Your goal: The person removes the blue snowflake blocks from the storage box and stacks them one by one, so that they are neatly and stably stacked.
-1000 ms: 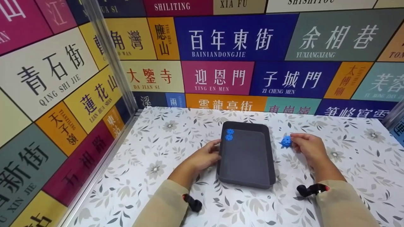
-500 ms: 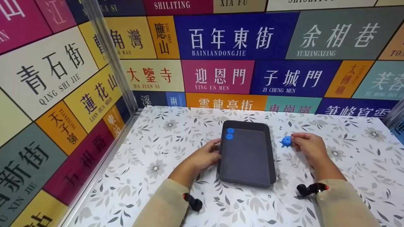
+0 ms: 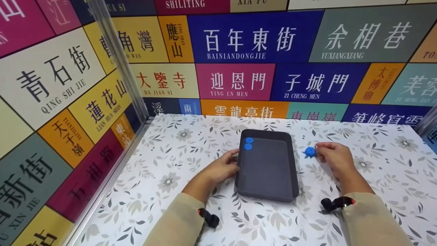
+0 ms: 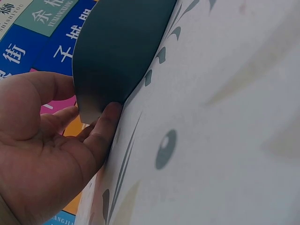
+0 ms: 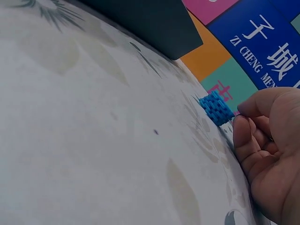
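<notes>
In the head view my left hand [image 3: 222, 168] touches the outer left wall of a dark grey rectangular tray [image 3: 293, 160], its fingers loosely bent. The left wrist view shows one digit at the rim of the tray [image 4: 124, 42] and a fingertip low on the wall, close to the table. To the right of the tray, my right hand [image 3: 333, 155] pinches the edge of a small stack of blue notched discs [image 3: 310, 151] between thumb and fingertips. That stack [image 5: 216, 108] shows rows of teeth in the right wrist view. Two flat blue notched discs [image 3: 248, 146] lie in the tray's far left corner.
A white tablecloth [image 3: 191, 201] with a grey leaf and flower print covers the table. Panels with coloured street-name signs [image 3: 256, 37] rise behind it and on the left, with metal posts at the corners. Both sleeves carry a black wrist camera [image 3: 211, 218].
The blue disc stack has turned slightly in the right fingertips, its round face now more toward the head camera. The left hand and tray hold their places; the whole head view has shifted a little.
</notes>
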A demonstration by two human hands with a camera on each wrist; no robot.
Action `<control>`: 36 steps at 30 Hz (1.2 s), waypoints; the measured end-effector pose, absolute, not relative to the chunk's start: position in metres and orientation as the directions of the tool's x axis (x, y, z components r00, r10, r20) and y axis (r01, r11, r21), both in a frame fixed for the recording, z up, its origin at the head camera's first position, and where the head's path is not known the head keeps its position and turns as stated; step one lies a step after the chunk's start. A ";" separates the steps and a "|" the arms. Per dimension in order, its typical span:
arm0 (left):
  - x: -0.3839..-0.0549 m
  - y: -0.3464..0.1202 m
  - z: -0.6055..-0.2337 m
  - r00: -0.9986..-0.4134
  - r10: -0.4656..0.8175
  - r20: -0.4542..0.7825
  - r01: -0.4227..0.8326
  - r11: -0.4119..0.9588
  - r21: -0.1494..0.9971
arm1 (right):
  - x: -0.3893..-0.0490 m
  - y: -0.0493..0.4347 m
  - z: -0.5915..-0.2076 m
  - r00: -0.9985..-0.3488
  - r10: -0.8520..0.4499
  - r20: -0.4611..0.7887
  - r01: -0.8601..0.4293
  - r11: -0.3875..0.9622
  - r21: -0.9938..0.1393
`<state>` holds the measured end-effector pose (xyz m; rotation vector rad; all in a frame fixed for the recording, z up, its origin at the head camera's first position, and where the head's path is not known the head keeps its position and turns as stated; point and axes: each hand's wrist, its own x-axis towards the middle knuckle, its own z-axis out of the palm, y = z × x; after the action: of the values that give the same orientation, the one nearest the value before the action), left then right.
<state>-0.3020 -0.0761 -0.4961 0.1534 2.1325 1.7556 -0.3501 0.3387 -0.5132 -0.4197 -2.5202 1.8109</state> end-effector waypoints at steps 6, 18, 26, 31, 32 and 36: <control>-0.302 -0.077 -0.496 -0.927 0.317 -0.200 -0.127 0.236 0.963 | -0.348 0.336 -0.508 -0.951 0.253 -0.179 0.243 0.248 -0.938; -0.303 -0.075 -0.499 -0.920 0.347 -0.183 -0.142 0.141 0.980 | -0.338 0.302 -0.472 -0.982 0.188 -0.012 0.023 0.056 -0.998; -0.303 -0.076 -0.497 -0.923 0.334 -0.191 -0.133 0.187 0.973 | -0.330 0.255 -0.442 -0.995 0.071 0.067 -0.072 -0.064 -0.995; -0.303 -0.076 -0.496 -0.926 0.326 -0.190 -0.127 0.206 0.970 | -0.335 0.228 -0.434 -0.996 0.018 0.084 -0.085 -0.089 -0.992; -0.303 -0.076 -0.496 -0.926 0.326 -0.190 -0.127 0.205 0.970 | -0.338 0.223 -0.433 -0.997 0.006 0.078 -0.078 -0.085 -0.993; -0.303 -0.076 -0.497 -0.925 0.327 -0.194 -0.133 0.198 0.971 | -0.355 0.206 -0.431 -0.998 -0.045 0.047 -0.046 -0.025 -0.999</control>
<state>-0.3033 -0.0758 -0.4974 0.1822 2.1217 1.7775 -0.3549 0.2057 -0.4314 0.1028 -2.1935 2.2462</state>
